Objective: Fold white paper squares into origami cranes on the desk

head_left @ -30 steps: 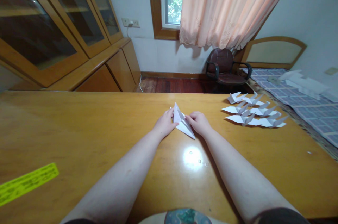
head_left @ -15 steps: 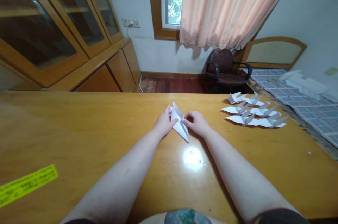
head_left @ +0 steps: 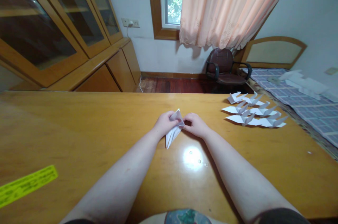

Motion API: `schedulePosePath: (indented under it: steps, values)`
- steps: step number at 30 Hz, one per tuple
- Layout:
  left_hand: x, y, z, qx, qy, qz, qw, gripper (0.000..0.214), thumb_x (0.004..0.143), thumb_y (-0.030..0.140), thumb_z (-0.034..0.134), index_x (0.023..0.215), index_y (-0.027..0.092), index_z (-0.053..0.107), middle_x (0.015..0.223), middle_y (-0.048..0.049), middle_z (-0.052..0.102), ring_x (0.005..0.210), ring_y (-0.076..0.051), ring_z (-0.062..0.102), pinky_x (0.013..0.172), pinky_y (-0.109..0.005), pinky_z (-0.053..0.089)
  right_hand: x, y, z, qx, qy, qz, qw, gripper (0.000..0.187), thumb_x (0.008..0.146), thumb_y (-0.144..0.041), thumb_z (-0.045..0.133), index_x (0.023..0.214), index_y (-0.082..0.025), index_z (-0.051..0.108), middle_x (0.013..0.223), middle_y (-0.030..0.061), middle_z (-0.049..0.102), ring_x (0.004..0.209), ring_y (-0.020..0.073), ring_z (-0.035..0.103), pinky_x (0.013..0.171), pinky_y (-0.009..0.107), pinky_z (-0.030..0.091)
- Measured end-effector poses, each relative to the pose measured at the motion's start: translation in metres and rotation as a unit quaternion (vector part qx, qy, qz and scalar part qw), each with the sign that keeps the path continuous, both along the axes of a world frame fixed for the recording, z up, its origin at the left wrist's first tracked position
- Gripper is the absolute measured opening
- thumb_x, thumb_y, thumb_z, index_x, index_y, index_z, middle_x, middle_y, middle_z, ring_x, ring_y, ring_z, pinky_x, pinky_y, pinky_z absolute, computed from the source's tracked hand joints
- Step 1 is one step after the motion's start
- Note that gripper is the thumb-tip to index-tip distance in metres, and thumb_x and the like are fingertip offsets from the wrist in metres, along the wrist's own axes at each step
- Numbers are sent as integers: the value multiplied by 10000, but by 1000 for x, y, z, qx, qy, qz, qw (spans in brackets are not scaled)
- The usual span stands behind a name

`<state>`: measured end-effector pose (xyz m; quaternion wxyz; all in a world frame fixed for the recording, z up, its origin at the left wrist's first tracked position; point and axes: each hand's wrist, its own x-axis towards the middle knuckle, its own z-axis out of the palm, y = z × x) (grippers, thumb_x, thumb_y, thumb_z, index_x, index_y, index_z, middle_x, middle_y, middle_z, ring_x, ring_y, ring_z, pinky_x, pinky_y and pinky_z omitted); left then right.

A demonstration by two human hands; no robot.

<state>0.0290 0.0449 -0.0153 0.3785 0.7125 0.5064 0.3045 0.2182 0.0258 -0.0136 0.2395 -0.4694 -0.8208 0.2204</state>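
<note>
A piece of folded white paper (head_left: 173, 133), long and pointed, is held between my two hands above the middle of the wooden table. My left hand (head_left: 165, 124) grips its left side, the thumb lying across the front and the fingers behind. On the other side, my right hand (head_left: 195, 124) pinches the paper's right edge between thumb and fingertips. The paper's narrow ends point up and down to the lower left. Several finished white paper cranes (head_left: 253, 110) sit grouped to the right of my right hand.
A yellow strip with dark writing (head_left: 29, 184) lies at the table's left. Beyond the wooden table (head_left: 105, 118) stand a glass-doored cabinet (head_left: 79, 23), a dark office chair (head_left: 224, 67) and a bed (head_left: 303, 100). A tiny white scrap (head_left: 309, 152) lies at the right.
The folded paper has turned, so its lower tip now points to the lower left instead of the lower right. My left hand has closed further over it; my right hand has barely moved.
</note>
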Motion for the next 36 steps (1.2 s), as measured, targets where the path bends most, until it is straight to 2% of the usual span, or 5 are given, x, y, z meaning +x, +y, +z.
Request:
schedulePosePath:
  steps: [7, 12, 19, 25, 36]
  values:
    - [0, -1, -3, 4, -13, -17, 1000, 222, 780, 380, 567, 846, 181, 639, 760, 19, 634, 709, -138, 557, 654, -251, 425, 0, 1, -2, 16, -18, 23, 999, 201, 790, -393, 677, 832, -197, 686, 787, 28, 664, 803, 175, 558, 791, 307, 376]
    - [0, -1, -5, 28, -24, 20, 999, 308, 817, 459, 528, 756, 169, 613, 675, 30, 586, 659, -134, 533, 618, -247, 405, 0, 2, -5, 26, -21, 29, 999, 221, 796, -418, 677, 863, -211, 714, 850, 40, 669, 842, 183, 556, 812, 329, 373]
    - [3, -7, 4, 83, -100, 29, 991, 189, 789, 291, 589, 929, 174, 639, 892, -15, 671, 843, -155, 607, 789, -276, 472, 0, 0, -4, 27, -33, 44, 998, 207, 838, -421, 628, 872, -247, 735, 889, 36, 649, 854, 178, 536, 826, 345, 368]
    - [1, -10, 5, 141, -134, 56, 979, 135, 803, 263, 574, 866, 169, 647, 870, -35, 673, 839, -152, 606, 829, -296, 489, -1, -3, 3, 36, -60, 58, 996, 194, 850, -404, 612, 897, -255, 728, 923, 35, 629, 883, 184, 517, 841, 348, 361]
    - [-7, 9, -7, 21, -67, 77, 995, 377, 815, 311, 591, 1165, 180, 539, 1012, -63, 642, 811, -154, 616, 757, -298, 496, -1, 0, 2, 27, -59, 56, 996, 278, 911, -421, 521, 855, -238, 722, 916, 39, 644, 897, 176, 524, 856, 339, 364]
